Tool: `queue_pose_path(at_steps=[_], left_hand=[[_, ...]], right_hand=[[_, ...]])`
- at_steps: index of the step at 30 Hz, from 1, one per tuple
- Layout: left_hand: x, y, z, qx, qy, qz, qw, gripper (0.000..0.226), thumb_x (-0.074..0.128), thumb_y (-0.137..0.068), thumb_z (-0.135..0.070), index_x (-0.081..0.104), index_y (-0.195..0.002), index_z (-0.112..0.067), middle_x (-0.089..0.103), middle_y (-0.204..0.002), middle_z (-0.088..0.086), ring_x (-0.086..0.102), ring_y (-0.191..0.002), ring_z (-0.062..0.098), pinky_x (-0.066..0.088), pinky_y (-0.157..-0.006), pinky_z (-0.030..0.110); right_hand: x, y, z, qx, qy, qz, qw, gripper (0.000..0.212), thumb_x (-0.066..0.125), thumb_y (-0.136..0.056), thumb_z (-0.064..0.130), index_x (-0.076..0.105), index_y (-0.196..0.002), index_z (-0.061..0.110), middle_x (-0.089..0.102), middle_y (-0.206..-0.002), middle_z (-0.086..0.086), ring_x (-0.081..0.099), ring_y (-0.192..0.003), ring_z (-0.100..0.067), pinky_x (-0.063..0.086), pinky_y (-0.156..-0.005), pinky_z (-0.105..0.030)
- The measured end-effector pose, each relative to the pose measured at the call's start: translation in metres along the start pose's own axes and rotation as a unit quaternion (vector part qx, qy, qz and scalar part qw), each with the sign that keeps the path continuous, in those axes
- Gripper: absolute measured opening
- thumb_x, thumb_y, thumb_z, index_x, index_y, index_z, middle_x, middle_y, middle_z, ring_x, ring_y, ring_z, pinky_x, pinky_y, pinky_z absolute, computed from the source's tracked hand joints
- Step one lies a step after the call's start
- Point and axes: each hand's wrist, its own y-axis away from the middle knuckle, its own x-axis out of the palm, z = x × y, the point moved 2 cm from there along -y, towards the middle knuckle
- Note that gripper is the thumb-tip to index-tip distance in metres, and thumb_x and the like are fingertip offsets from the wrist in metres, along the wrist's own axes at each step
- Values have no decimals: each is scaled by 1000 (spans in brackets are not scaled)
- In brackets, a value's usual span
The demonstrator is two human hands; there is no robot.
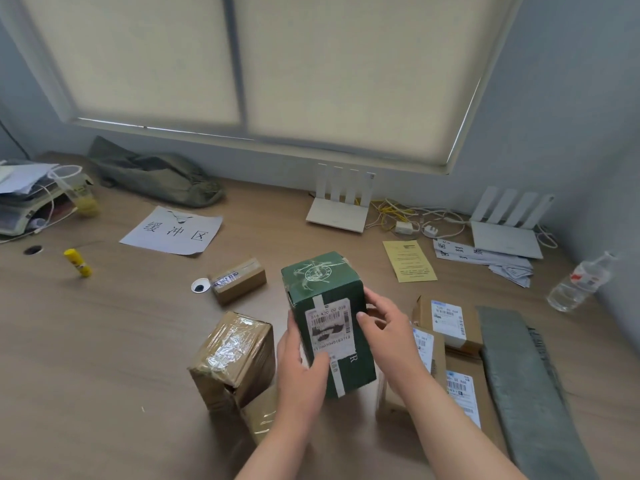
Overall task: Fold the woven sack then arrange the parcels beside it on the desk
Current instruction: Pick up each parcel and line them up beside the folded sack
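A tall green box [325,289] with a white shipping label stands at the desk's middle. My left hand [299,365] grips its lower left side, thumb across the label. My right hand [388,327] holds its right side with curled fingers. The grey woven sack [519,375] lies folded into a long strip at the right. Brown parcels with labels [450,322] [465,393] lie between the sack and the green box. A taped brown parcel [235,355] stands left of my hands, and a small brown box [239,279] sits further back.
Two white routers [341,206] [505,226] with tangled cables stand by the wall. A water bottle [578,284], a yellow slip [410,260], papers, a printed sheet [173,230], a yellow glue stick [79,262], an olive bag [156,174] and a cluttered pile at far left share the desk.
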Motion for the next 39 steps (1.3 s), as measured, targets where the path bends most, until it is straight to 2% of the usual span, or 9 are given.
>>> queue_pose_path(at_steps=[4, 8, 12, 14, 16, 19, 22, 32, 39], left_hand=[[-8, -1, -15, 42, 33, 6, 999, 71, 55, -86, -28, 31, -143, -64, 49, -137, -7, 50, -125, 7, 51, -101, 44], [-15, 7, -35, 72, 85, 36, 993, 64, 52, -99, -16, 36, -142, -60, 45, -130, -6, 57, -113, 2, 59, -78, 22], [-24, 16, -57, 103, 97, 77, 987, 67, 55, -86, -32, 35, -144, -58, 42, -127, -4, 56, -104, -14, 55, -73, 12], [-27, 20, -64, 110, 100, 99, 984, 70, 56, -81, -34, 36, -145, -56, 42, -128, -6, 56, -100, -17, 53, -72, 9], [-29, 26, -66, 113, 121, 113, 980, 70, 58, -80, -32, 39, -143, -56, 43, -129, -10, 58, -107, -10, 56, -76, 14], [-31, 32, -62, 112, 156, 135, 972, 68, 62, -81, -27, 45, -143, -49, 47, -137, -13, 61, -122, 12, 60, -89, 40], [-36, 33, -63, 124, 161, 176, 963, 72, 65, -80, -26, 44, -145, -45, 49, -148, -6, 60, -126, 22, 55, -96, 54], [-35, 31, -49, 92, 119, 214, 965, 79, 72, -71, -45, 38, -140, -63, 46, -150, -5, 58, -129, 23, 52, -101, 52], [-26, 31, -23, -21, 233, 213, 949, 72, 68, -78, -25, 45, -142, -49, 63, -137, 7, 65, -117, 40, 49, -100, 63]], right_hand=[[-12, 13, 20, -40, -28, 9, 999, 47, 59, -96, 16, 57, -135, 43, 57, -116, 20, 57, -118, -6, 55, -94, -42], [-26, 29, 43, -85, -66, 46, 993, 59, 62, -95, 10, 48, -143, 42, 50, -126, 4, 57, -107, 9, 56, -78, -18], [-34, 40, 56, -53, -114, 138, 983, 66, 66, -89, 32, 37, -141, 61, 47, -146, 7, 60, -123, -13, 58, -93, -44], [-37, 48, 58, -33, -148, 162, 975, 70, 65, -87, 33, 34, -141, 64, 53, -145, 8, 63, -122, -21, 57, -93, -47], [-39, 55, 61, -27, -180, 167, 969, 71, 64, -85, 31, 34, -141, 63, 61, -138, 9, 65, -119, -22, 57, -92, -45], [-38, 64, 64, -12, -208, 172, 963, 74, 61, -86, 25, 32, -144, 61, 65, -134, 3, 66, -118, -27, 53, -97, -52], [-33, 70, 64, -4, -220, 149, 964, 75, 58, -88, 22, 29, -146, 59, 66, -133, 1, 65, -119, -29, 50, -101, -56], [-33, 84, 62, 14, -192, 98, 976, 65, 46, -102, 16, 27, -146, 60, 71, -124, 6, 71, -108, -26, 58, -89, -50], [-21, 100, 31, 77, -180, 103, 975, 53, 56, -94, 19, 46, -136, 51, 72, -121, -2, 71, -105, -32, 57, -91, -52]])
